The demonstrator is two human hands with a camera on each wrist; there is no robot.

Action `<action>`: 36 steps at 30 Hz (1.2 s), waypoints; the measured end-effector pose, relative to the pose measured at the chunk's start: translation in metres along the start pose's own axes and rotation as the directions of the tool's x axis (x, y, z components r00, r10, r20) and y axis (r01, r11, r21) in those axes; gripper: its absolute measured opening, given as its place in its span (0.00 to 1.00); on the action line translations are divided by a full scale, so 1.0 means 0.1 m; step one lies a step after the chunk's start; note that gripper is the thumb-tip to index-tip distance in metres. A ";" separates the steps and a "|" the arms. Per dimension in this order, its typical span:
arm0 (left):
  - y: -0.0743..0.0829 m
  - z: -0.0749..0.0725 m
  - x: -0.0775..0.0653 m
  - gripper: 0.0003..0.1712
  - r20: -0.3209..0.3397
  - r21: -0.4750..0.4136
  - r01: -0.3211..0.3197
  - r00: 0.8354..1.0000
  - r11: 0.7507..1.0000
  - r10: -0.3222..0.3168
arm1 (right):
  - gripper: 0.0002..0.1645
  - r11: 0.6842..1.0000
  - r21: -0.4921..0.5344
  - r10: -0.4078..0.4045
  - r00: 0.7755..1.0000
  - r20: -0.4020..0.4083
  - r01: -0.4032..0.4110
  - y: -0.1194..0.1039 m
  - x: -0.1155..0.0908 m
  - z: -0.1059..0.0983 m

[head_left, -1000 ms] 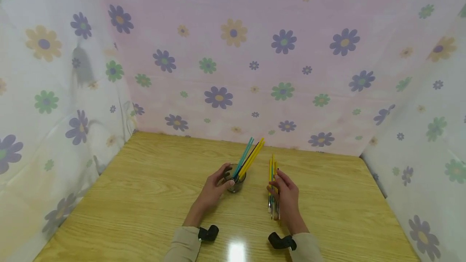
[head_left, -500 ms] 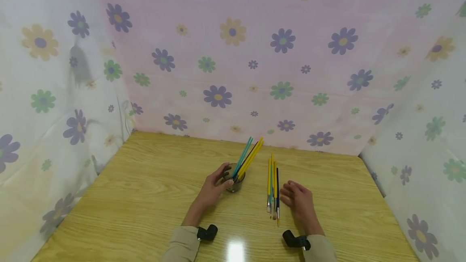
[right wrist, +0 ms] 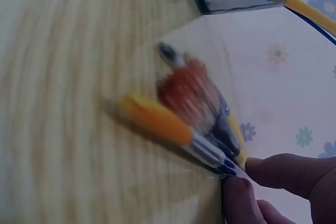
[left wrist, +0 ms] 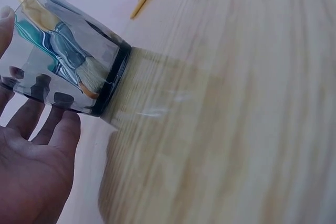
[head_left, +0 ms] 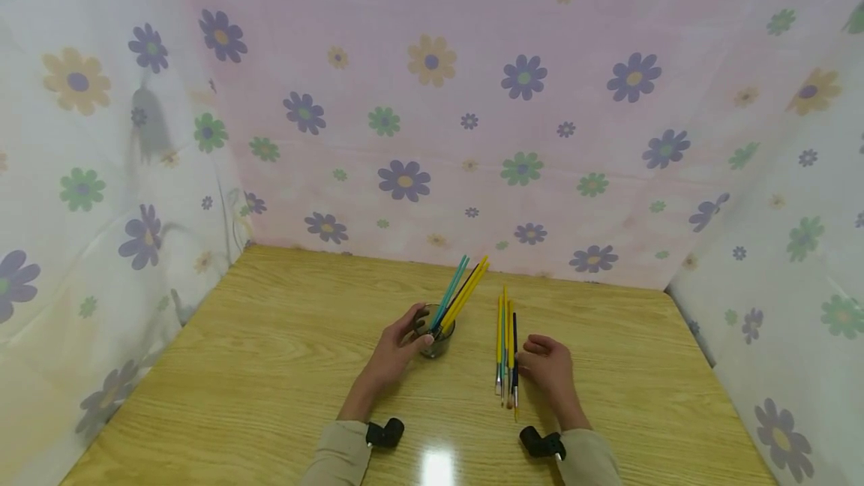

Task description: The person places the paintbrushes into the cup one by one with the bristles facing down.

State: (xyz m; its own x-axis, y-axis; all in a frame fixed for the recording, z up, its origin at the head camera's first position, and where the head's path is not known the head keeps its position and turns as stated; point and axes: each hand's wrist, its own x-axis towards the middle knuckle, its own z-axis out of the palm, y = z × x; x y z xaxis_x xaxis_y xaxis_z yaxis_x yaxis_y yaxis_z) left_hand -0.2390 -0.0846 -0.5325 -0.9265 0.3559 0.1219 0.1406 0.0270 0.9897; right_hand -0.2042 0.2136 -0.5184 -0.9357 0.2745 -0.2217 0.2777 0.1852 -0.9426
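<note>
In the head view my left hand point(head_left: 393, 347) grips a smoky clear glass point(head_left: 435, 345) from its left side. Several paintbrushes point(head_left: 464, 295), teal, yellow and dark, lean to the right in it, bristles down against its base point(left wrist: 89, 74). To the right, several more paintbrushes point(head_left: 505, 336) lie side by side on the table, bristles toward me. My right hand point(head_left: 550, 366) is at the outermost one, a dark-handled paintbrush point(head_left: 515, 336). Thumb and forefinger pinch it just behind the ferrule, its orange bristles point(right wrist: 157, 119) still low over the wood.
The wooden table point(head_left: 270, 336) has a light wood-grain top. A flowered pink cloth point(head_left: 459, 133) rises behind it, with pale flowered cloths at both sides. A black camera mount sits on each wrist.
My right hand came off the brushes to the right, leaving the dark paintbrush beside them, then moved back left and took hold of it. The left hand stays on the glass.
</note>
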 end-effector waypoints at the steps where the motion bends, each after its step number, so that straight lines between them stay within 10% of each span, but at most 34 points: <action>1: 0.00 0.00 0.00 0.38 -0.001 -0.001 -0.001 1.000 1.000 0.001 | 0.30 0.999 -0.032 -0.014 1.000 -0.013 0.014 0.00 0.00 0.01; 25: 0.01 0.01 0.01 0.39 -0.008 0.015 0.013 1.000 1.000 -0.013 | 0.34 0.917 -0.385 -0.123 0.992 -0.034 0.101 -0.08 0.00 -0.03; 36: 0.00 0.01 0.01 0.39 0.007 -0.004 0.007 1.000 1.000 -0.007 | 0.31 0.934 -0.347 -0.094 0.996 -0.004 0.087 -0.06 0.08 -0.13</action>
State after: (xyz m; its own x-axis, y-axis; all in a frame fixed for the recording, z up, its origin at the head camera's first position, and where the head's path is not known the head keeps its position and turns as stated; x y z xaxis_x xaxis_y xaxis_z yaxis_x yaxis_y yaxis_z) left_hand -0.2398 -0.0837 -0.5321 -0.9251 0.3621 0.1142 0.1324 0.0257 0.9909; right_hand -0.2102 0.2267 -0.5113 -0.9568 0.2595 -0.1308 0.2533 0.5242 -0.8131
